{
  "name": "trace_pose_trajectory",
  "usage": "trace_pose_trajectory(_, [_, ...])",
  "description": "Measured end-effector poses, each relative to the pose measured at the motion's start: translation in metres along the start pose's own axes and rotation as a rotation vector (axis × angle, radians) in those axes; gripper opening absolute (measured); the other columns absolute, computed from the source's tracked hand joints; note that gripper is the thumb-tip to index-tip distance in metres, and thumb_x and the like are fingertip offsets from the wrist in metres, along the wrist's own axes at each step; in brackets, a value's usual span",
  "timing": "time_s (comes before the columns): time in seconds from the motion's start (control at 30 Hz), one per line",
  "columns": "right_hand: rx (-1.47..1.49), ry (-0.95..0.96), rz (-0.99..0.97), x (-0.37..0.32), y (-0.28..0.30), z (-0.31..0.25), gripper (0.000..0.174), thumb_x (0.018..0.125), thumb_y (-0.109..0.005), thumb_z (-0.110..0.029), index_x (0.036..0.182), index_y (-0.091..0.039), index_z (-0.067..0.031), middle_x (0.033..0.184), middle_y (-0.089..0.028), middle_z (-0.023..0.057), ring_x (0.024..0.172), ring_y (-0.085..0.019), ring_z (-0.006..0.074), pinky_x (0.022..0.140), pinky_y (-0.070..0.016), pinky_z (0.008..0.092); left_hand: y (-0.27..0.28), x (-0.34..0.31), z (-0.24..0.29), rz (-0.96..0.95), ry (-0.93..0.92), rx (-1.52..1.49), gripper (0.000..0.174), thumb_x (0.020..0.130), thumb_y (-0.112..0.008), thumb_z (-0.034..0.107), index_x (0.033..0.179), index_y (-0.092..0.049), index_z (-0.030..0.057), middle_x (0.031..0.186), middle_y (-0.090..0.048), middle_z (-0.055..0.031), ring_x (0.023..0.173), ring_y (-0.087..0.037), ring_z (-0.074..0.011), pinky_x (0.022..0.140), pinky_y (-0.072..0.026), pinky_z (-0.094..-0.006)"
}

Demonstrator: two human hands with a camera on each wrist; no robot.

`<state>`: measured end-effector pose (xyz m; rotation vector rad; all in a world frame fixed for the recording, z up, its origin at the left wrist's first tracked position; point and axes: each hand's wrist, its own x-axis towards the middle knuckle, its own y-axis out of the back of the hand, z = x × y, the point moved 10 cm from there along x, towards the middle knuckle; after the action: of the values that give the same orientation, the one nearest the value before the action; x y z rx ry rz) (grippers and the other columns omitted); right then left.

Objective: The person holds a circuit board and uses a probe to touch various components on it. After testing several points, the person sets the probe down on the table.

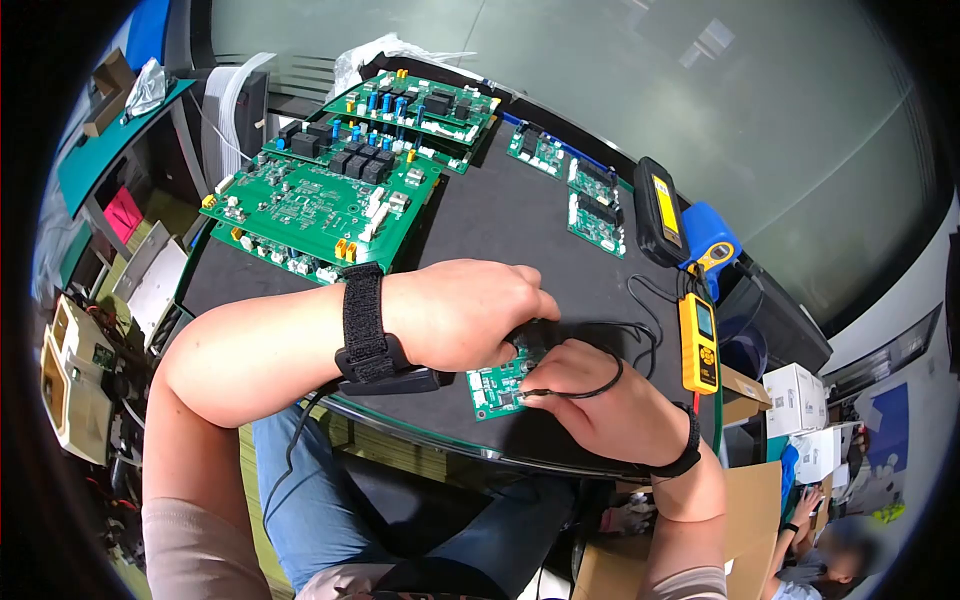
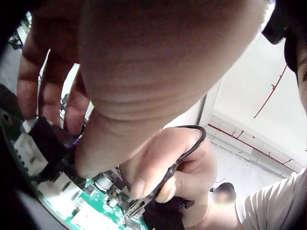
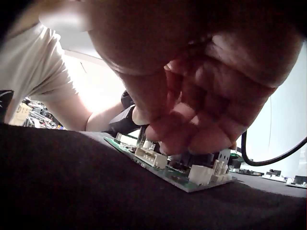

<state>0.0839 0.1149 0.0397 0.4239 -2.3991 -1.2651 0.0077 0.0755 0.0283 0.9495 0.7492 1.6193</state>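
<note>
Counter [image 1: 500, 225], dark mat on top, green edging. Upon it, far left: large green boards [image 1: 315, 205], stacked. Far side: small green boards [image 1: 595, 225], laid flat. Right: black case [image 1: 660, 215], blue-and-yellow tool [image 1: 712, 245], yellow meter [image 1: 702, 345] with a screen.

Item one: circuit board [image 1: 488, 390], green, white connectors [image 3: 151, 158] along its edge; located at the near side of the counter, beneath both hands.

Item two: left hand [image 1: 450, 308], palm down over the board's dark end. Fingers slightly apart, bent down on one side, thumb on the other — a grip across that end.

Item three: right hand [image 1: 610, 410], thumb and forefinger clamped on a thin probe [image 2: 168, 175]; black cable [image 1: 590, 396] looping back over the hand. Metal tips [image 2: 135, 207] point down among small parts; actual contact cannot be told.

Handling notes, as judgement: a light, even grip at the end serves best, enough to steady the board without flexing it. Probe best held upright and low, pressed gently on one chosen spot, lest it slip and bridge neighbouring leads. Cable best left slack, clear of the fingertips — any tug would shift the tips. Left thumb best clear of the working spot.
</note>
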Motion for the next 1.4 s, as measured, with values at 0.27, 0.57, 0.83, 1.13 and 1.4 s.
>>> trace_pose_trajectory(0.27, [0.023,-0.015,0.008,-0.002,0.002,0.005,0.015,0.088,-0.071,0.000,0.102,-0.065,-0.0023,0.094,-0.064,0.0123,0.085,-0.062,0.0332,0.075,-0.0508,0.0407,-0.001,0.001,0.000,-0.009,0.012,0.004,0.052,0.081,-0.075,0.011,0.131,-0.062,0.0032,0.111,-0.062,-0.0169,0.101,-0.066,-0.0381,0.086,-0.0537,-0.0460])
trace_pose_trajectory(0.57, [0.045,0.005,0.047,-0.002,0.003,0.009,0.013,0.091,-0.069,-0.001,0.103,-0.065,-0.0023,0.094,-0.065,0.0120,0.085,-0.062,0.0332,0.075,-0.0509,0.0403,-0.002,0.002,-0.002,-0.026,0.060,0.016,0.051,0.082,-0.073,0.010,0.132,-0.063,0.0051,0.110,-0.063,-0.0159,0.101,-0.067,-0.0363,0.086,-0.0548,-0.0450])
trace_pose_trajectory(0.83, [0.017,-0.027,0.086,-0.005,0.007,0.016,0.011,0.092,-0.070,-0.005,0.102,-0.066,-0.0022,0.090,-0.065,0.0122,0.080,-0.063,0.0320,0.071,-0.0511,0.0387,0.000,0.002,-0.001,-0.003,0.052,0.023,0.049,0.082,-0.073,0.010,0.130,-0.064,0.0040,0.105,-0.064,-0.0154,0.097,-0.067,-0.0355,0.084,-0.0551,-0.0441])
trace_pose_trajectory(1.13, [0.006,-0.016,0.082,-0.003,0.010,0.011,0.011,0.090,-0.071,-0.006,0.099,-0.065,-0.0033,0.090,-0.065,0.0126,0.080,-0.063,0.0330,0.071,-0.0519,0.0397,0.001,0.001,-0.007,-0.005,0.125,0.001,0.051,0.081,-0.074,0.012,0.130,-0.063,0.0037,0.105,-0.066,-0.0163,0.097,-0.068,-0.0368,0.085,-0.0549,-0.0450])
trace_pose_trajectory(1.4, [-0.001,-0.069,0.091,-0.001,0.014,0.013,0.009,0.091,-0.070,-0.007,0.097,-0.064,-0.0036,0.089,-0.066,0.0137,0.079,-0.065,0.0351,0.069,-0.0533,0.0411,0.001,0.002,-0.010,0.001,0.133,-0.035,0.054,0.081,-0.075,0.014,0.132,-0.061,0.0014,0.107,-0.067,-0.0197,0.095,-0.070,-0.0354,0.082,-0.0556,-0.0444])
